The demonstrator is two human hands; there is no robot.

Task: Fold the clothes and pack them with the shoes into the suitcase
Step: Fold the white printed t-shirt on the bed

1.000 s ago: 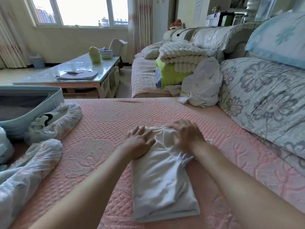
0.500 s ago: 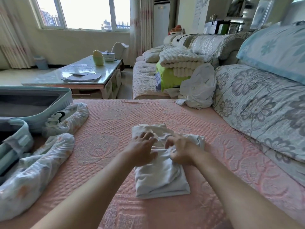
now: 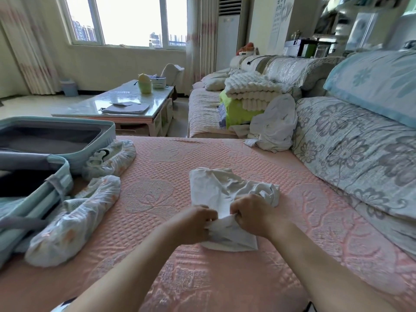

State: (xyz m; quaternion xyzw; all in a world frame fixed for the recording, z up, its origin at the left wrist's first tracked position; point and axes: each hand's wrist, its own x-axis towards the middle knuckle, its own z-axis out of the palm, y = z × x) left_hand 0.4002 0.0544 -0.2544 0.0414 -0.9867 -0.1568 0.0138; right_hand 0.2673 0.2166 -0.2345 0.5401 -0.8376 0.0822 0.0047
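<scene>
A white garment point(image 3: 216, 188) lies partly folded on the pink bedspread point(image 3: 157, 199) in front of me. My left hand point(image 3: 193, 224) and my right hand point(image 3: 254, 215) both pinch its near edge, fingers curled into the cloth. An open pale-teal suitcase point(image 3: 67, 140) stands at the left, its near half point(image 3: 33, 194) closest to me. Two shoes wrapped in patterned covers lie beside it: one point(image 3: 110, 158) farther off, one point(image 3: 74, 219) nearer.
A second white garment point(image 3: 274, 124) is heaped against the floral cushion point(image 3: 351, 140) at the right. Behind it are a folded cream blanket point(image 3: 252, 91) on a green bundle and a sofa. A glass coffee table point(image 3: 121, 104) stands beyond the suitcase.
My hands moved from pressing the far end of the long folded garment to gripping its near end. The garment is shorter and bunched now, and my view has lifted.
</scene>
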